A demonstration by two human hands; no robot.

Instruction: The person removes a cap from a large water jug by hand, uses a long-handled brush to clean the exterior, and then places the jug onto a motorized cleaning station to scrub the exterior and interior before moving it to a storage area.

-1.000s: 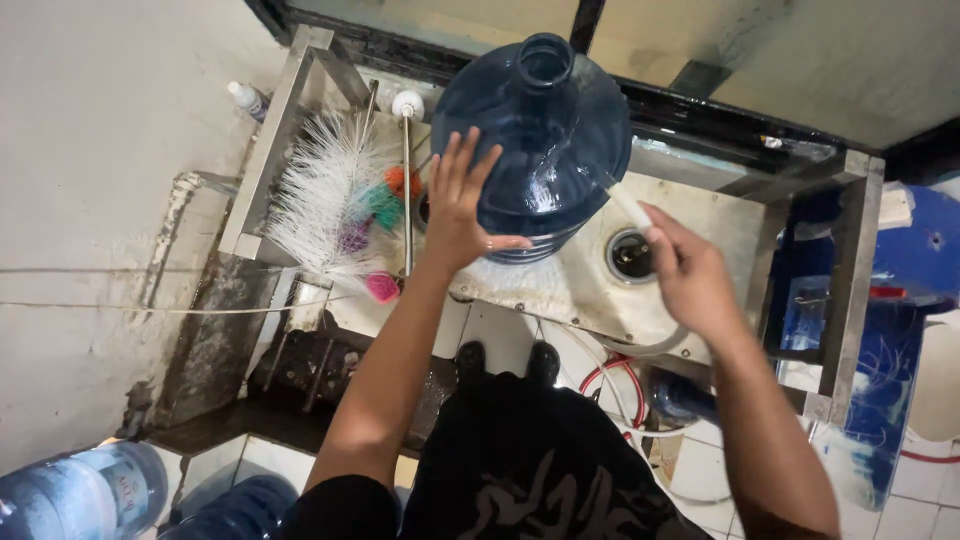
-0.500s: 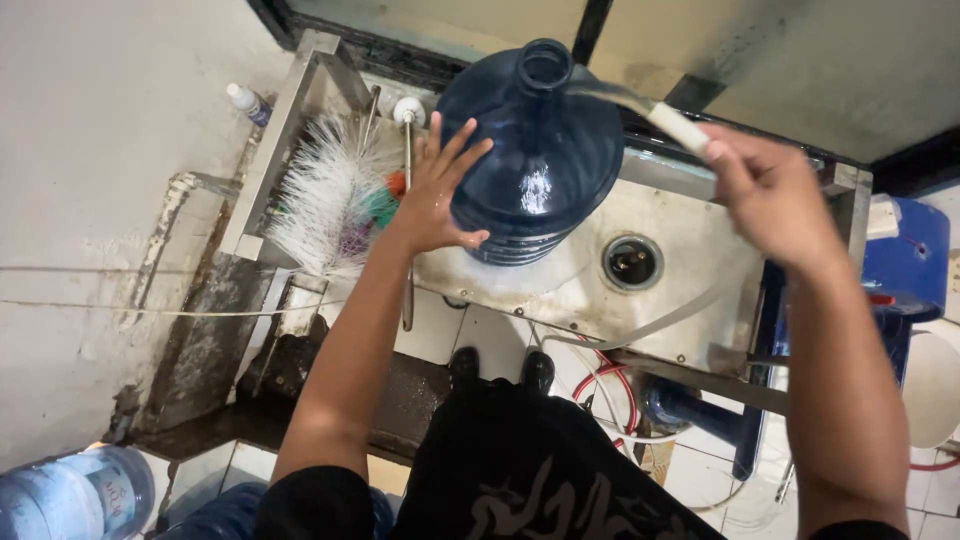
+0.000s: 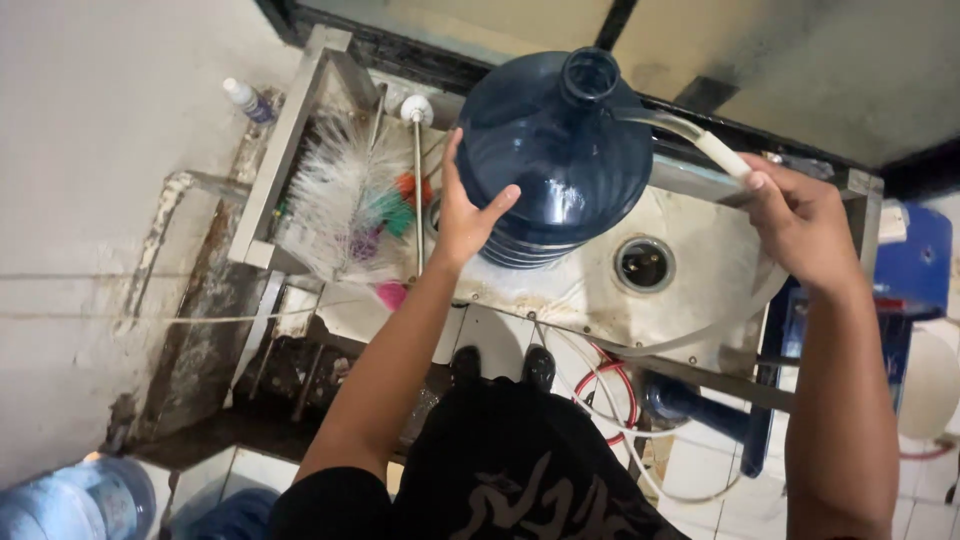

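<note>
View from above a person standing at a steel sink [image 3: 700, 255]; a big dark blue water jug [image 3: 560, 160] stands upright in the sink, its open neck at the top; the left hand [image 3: 465, 210] lies flat against the jug's left side, fingers spread, steadying it rather than gripping; the right hand [image 3: 800, 225] is closed around a white-tipped clear hose [image 3: 690, 135], whose far end curves up to the jug's mouth; whether it enters the neck is hard to tell; the sink drain [image 3: 645, 263] sits open just right of the jug, between it and the right hand; left of the jug, a white bristle brush [image 3: 335, 195] lies in a metal tray with small coloured pieces beside it; a thin white-knobbed rod [image 3: 417, 170] stands between brush and jug; a small bottle [image 3: 248, 100] rests at the tray's far corner; another pale jug [image 3: 70, 500] shows on the floor at bottom left; the person's black shoes [image 3: 500, 365] appear below the sink edge.
</note>
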